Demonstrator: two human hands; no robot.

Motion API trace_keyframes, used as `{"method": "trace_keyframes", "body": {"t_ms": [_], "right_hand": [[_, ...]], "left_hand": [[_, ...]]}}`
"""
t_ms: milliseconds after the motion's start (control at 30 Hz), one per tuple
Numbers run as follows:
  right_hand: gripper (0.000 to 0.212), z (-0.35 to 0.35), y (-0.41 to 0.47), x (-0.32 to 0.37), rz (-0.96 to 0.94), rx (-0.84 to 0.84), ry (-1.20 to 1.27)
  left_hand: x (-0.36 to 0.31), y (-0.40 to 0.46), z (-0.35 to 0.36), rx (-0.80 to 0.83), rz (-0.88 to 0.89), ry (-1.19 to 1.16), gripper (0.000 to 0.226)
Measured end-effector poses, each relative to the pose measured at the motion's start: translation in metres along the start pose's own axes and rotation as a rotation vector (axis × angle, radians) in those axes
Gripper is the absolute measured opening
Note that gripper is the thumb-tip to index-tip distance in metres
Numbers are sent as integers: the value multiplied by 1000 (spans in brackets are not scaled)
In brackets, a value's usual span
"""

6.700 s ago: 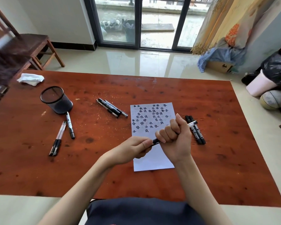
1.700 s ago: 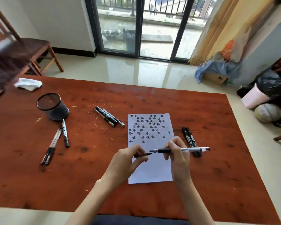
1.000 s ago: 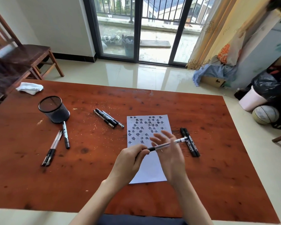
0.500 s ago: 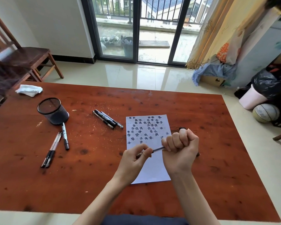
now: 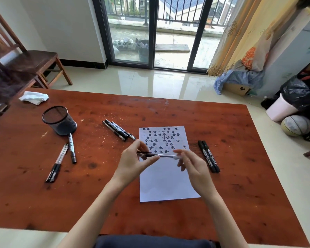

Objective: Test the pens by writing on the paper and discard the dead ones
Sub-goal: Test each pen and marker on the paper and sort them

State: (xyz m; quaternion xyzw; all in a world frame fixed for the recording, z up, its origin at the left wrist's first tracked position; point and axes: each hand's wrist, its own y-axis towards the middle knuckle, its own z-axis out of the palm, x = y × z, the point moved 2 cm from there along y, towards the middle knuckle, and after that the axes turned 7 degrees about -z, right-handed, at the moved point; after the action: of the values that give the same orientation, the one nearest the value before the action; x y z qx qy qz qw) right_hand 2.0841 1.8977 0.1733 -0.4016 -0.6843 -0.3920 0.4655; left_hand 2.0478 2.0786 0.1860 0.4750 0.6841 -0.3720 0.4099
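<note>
Over the white paper (image 5: 166,183), whose upper half is filled with dark written characters, I hold a clear pen (image 5: 166,155) level. My left hand (image 5: 134,163) pinches its black capped end between thumb and fingers. My right hand (image 5: 192,166) holds the pen's clear rear end lightly at the fingertips, its other fingers spread. Two black markers (image 5: 208,156) lie just right of the paper. Several pens (image 5: 118,130) lie left of the paper's top corner. More pens (image 5: 57,165) and a marker (image 5: 72,148) lie near the black mesh pen cup (image 5: 58,120).
The red-brown wooden table (image 5: 240,194) has a crumpled white tissue (image 5: 34,97) at its far left corner. A wooden chair (image 5: 30,63) stands beyond the table's left side. A pink bin (image 5: 280,110) and a ball (image 5: 295,125) sit on the floor to the right.
My right hand was a fist around the pen half a second ago; its fingers have now spread and hold only the rear end. The pen has turned level, with its black end in my left hand.
</note>
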Motion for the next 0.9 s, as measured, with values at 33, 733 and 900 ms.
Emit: {"method": "trace_keyframes", "body": {"t_ms": [33, 733, 900], "right_hand": [[20, 0, -4, -4, -9, 37, -86], [10, -58, -34, -76, 207, -121, -466], [12, -128, -9, -118, 369, -327, -655]], "left_hand": [[0, 1, 0, -14, 3, 14, 31], [22, 10, 73, 70, -238, -274, 54], [30, 11, 69, 41, -297, -272, 25]]}}
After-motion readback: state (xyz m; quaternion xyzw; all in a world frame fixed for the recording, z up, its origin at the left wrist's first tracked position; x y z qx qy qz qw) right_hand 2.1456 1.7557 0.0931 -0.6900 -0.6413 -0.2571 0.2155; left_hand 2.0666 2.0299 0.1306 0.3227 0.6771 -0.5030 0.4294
